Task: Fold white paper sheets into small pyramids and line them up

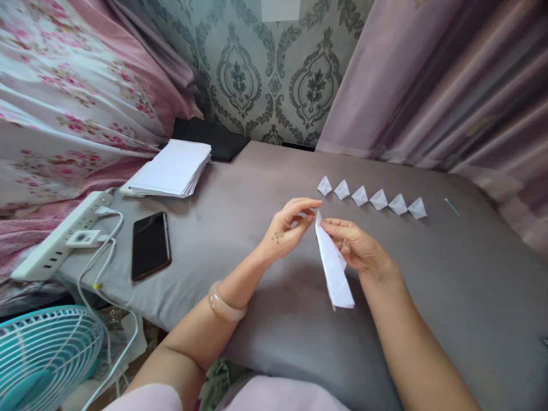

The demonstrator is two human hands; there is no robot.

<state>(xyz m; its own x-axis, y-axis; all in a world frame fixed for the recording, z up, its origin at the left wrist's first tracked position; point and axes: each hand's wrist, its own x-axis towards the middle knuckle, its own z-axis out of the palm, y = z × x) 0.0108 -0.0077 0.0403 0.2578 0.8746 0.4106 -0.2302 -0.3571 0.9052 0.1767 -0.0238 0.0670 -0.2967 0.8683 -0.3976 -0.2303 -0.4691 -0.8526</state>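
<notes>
A folded strip of white paper (335, 274) hangs at a slant in front of me, narrow at its top and wider at its lower end. My right hand (357, 245) pinches it near the upper end, thumb on the near side. My left hand (290, 227) is just left of the paper's tip, fingers stretched out and thumb apart from them; whether a fingertip touches the paper I cannot tell. Beyond the hands stand several small folded white paper shapes (360, 196) in a slanting row on the grey cloth (257, 182).
At the left lie a stack of white paper (171, 168), a dark phone (150, 245) and a white power strip (64, 234) with cables. A black flat item (222, 140) is behind the stack. A teal fan (47, 359) stands lower left; a thin stick (452, 206) lies far right.
</notes>
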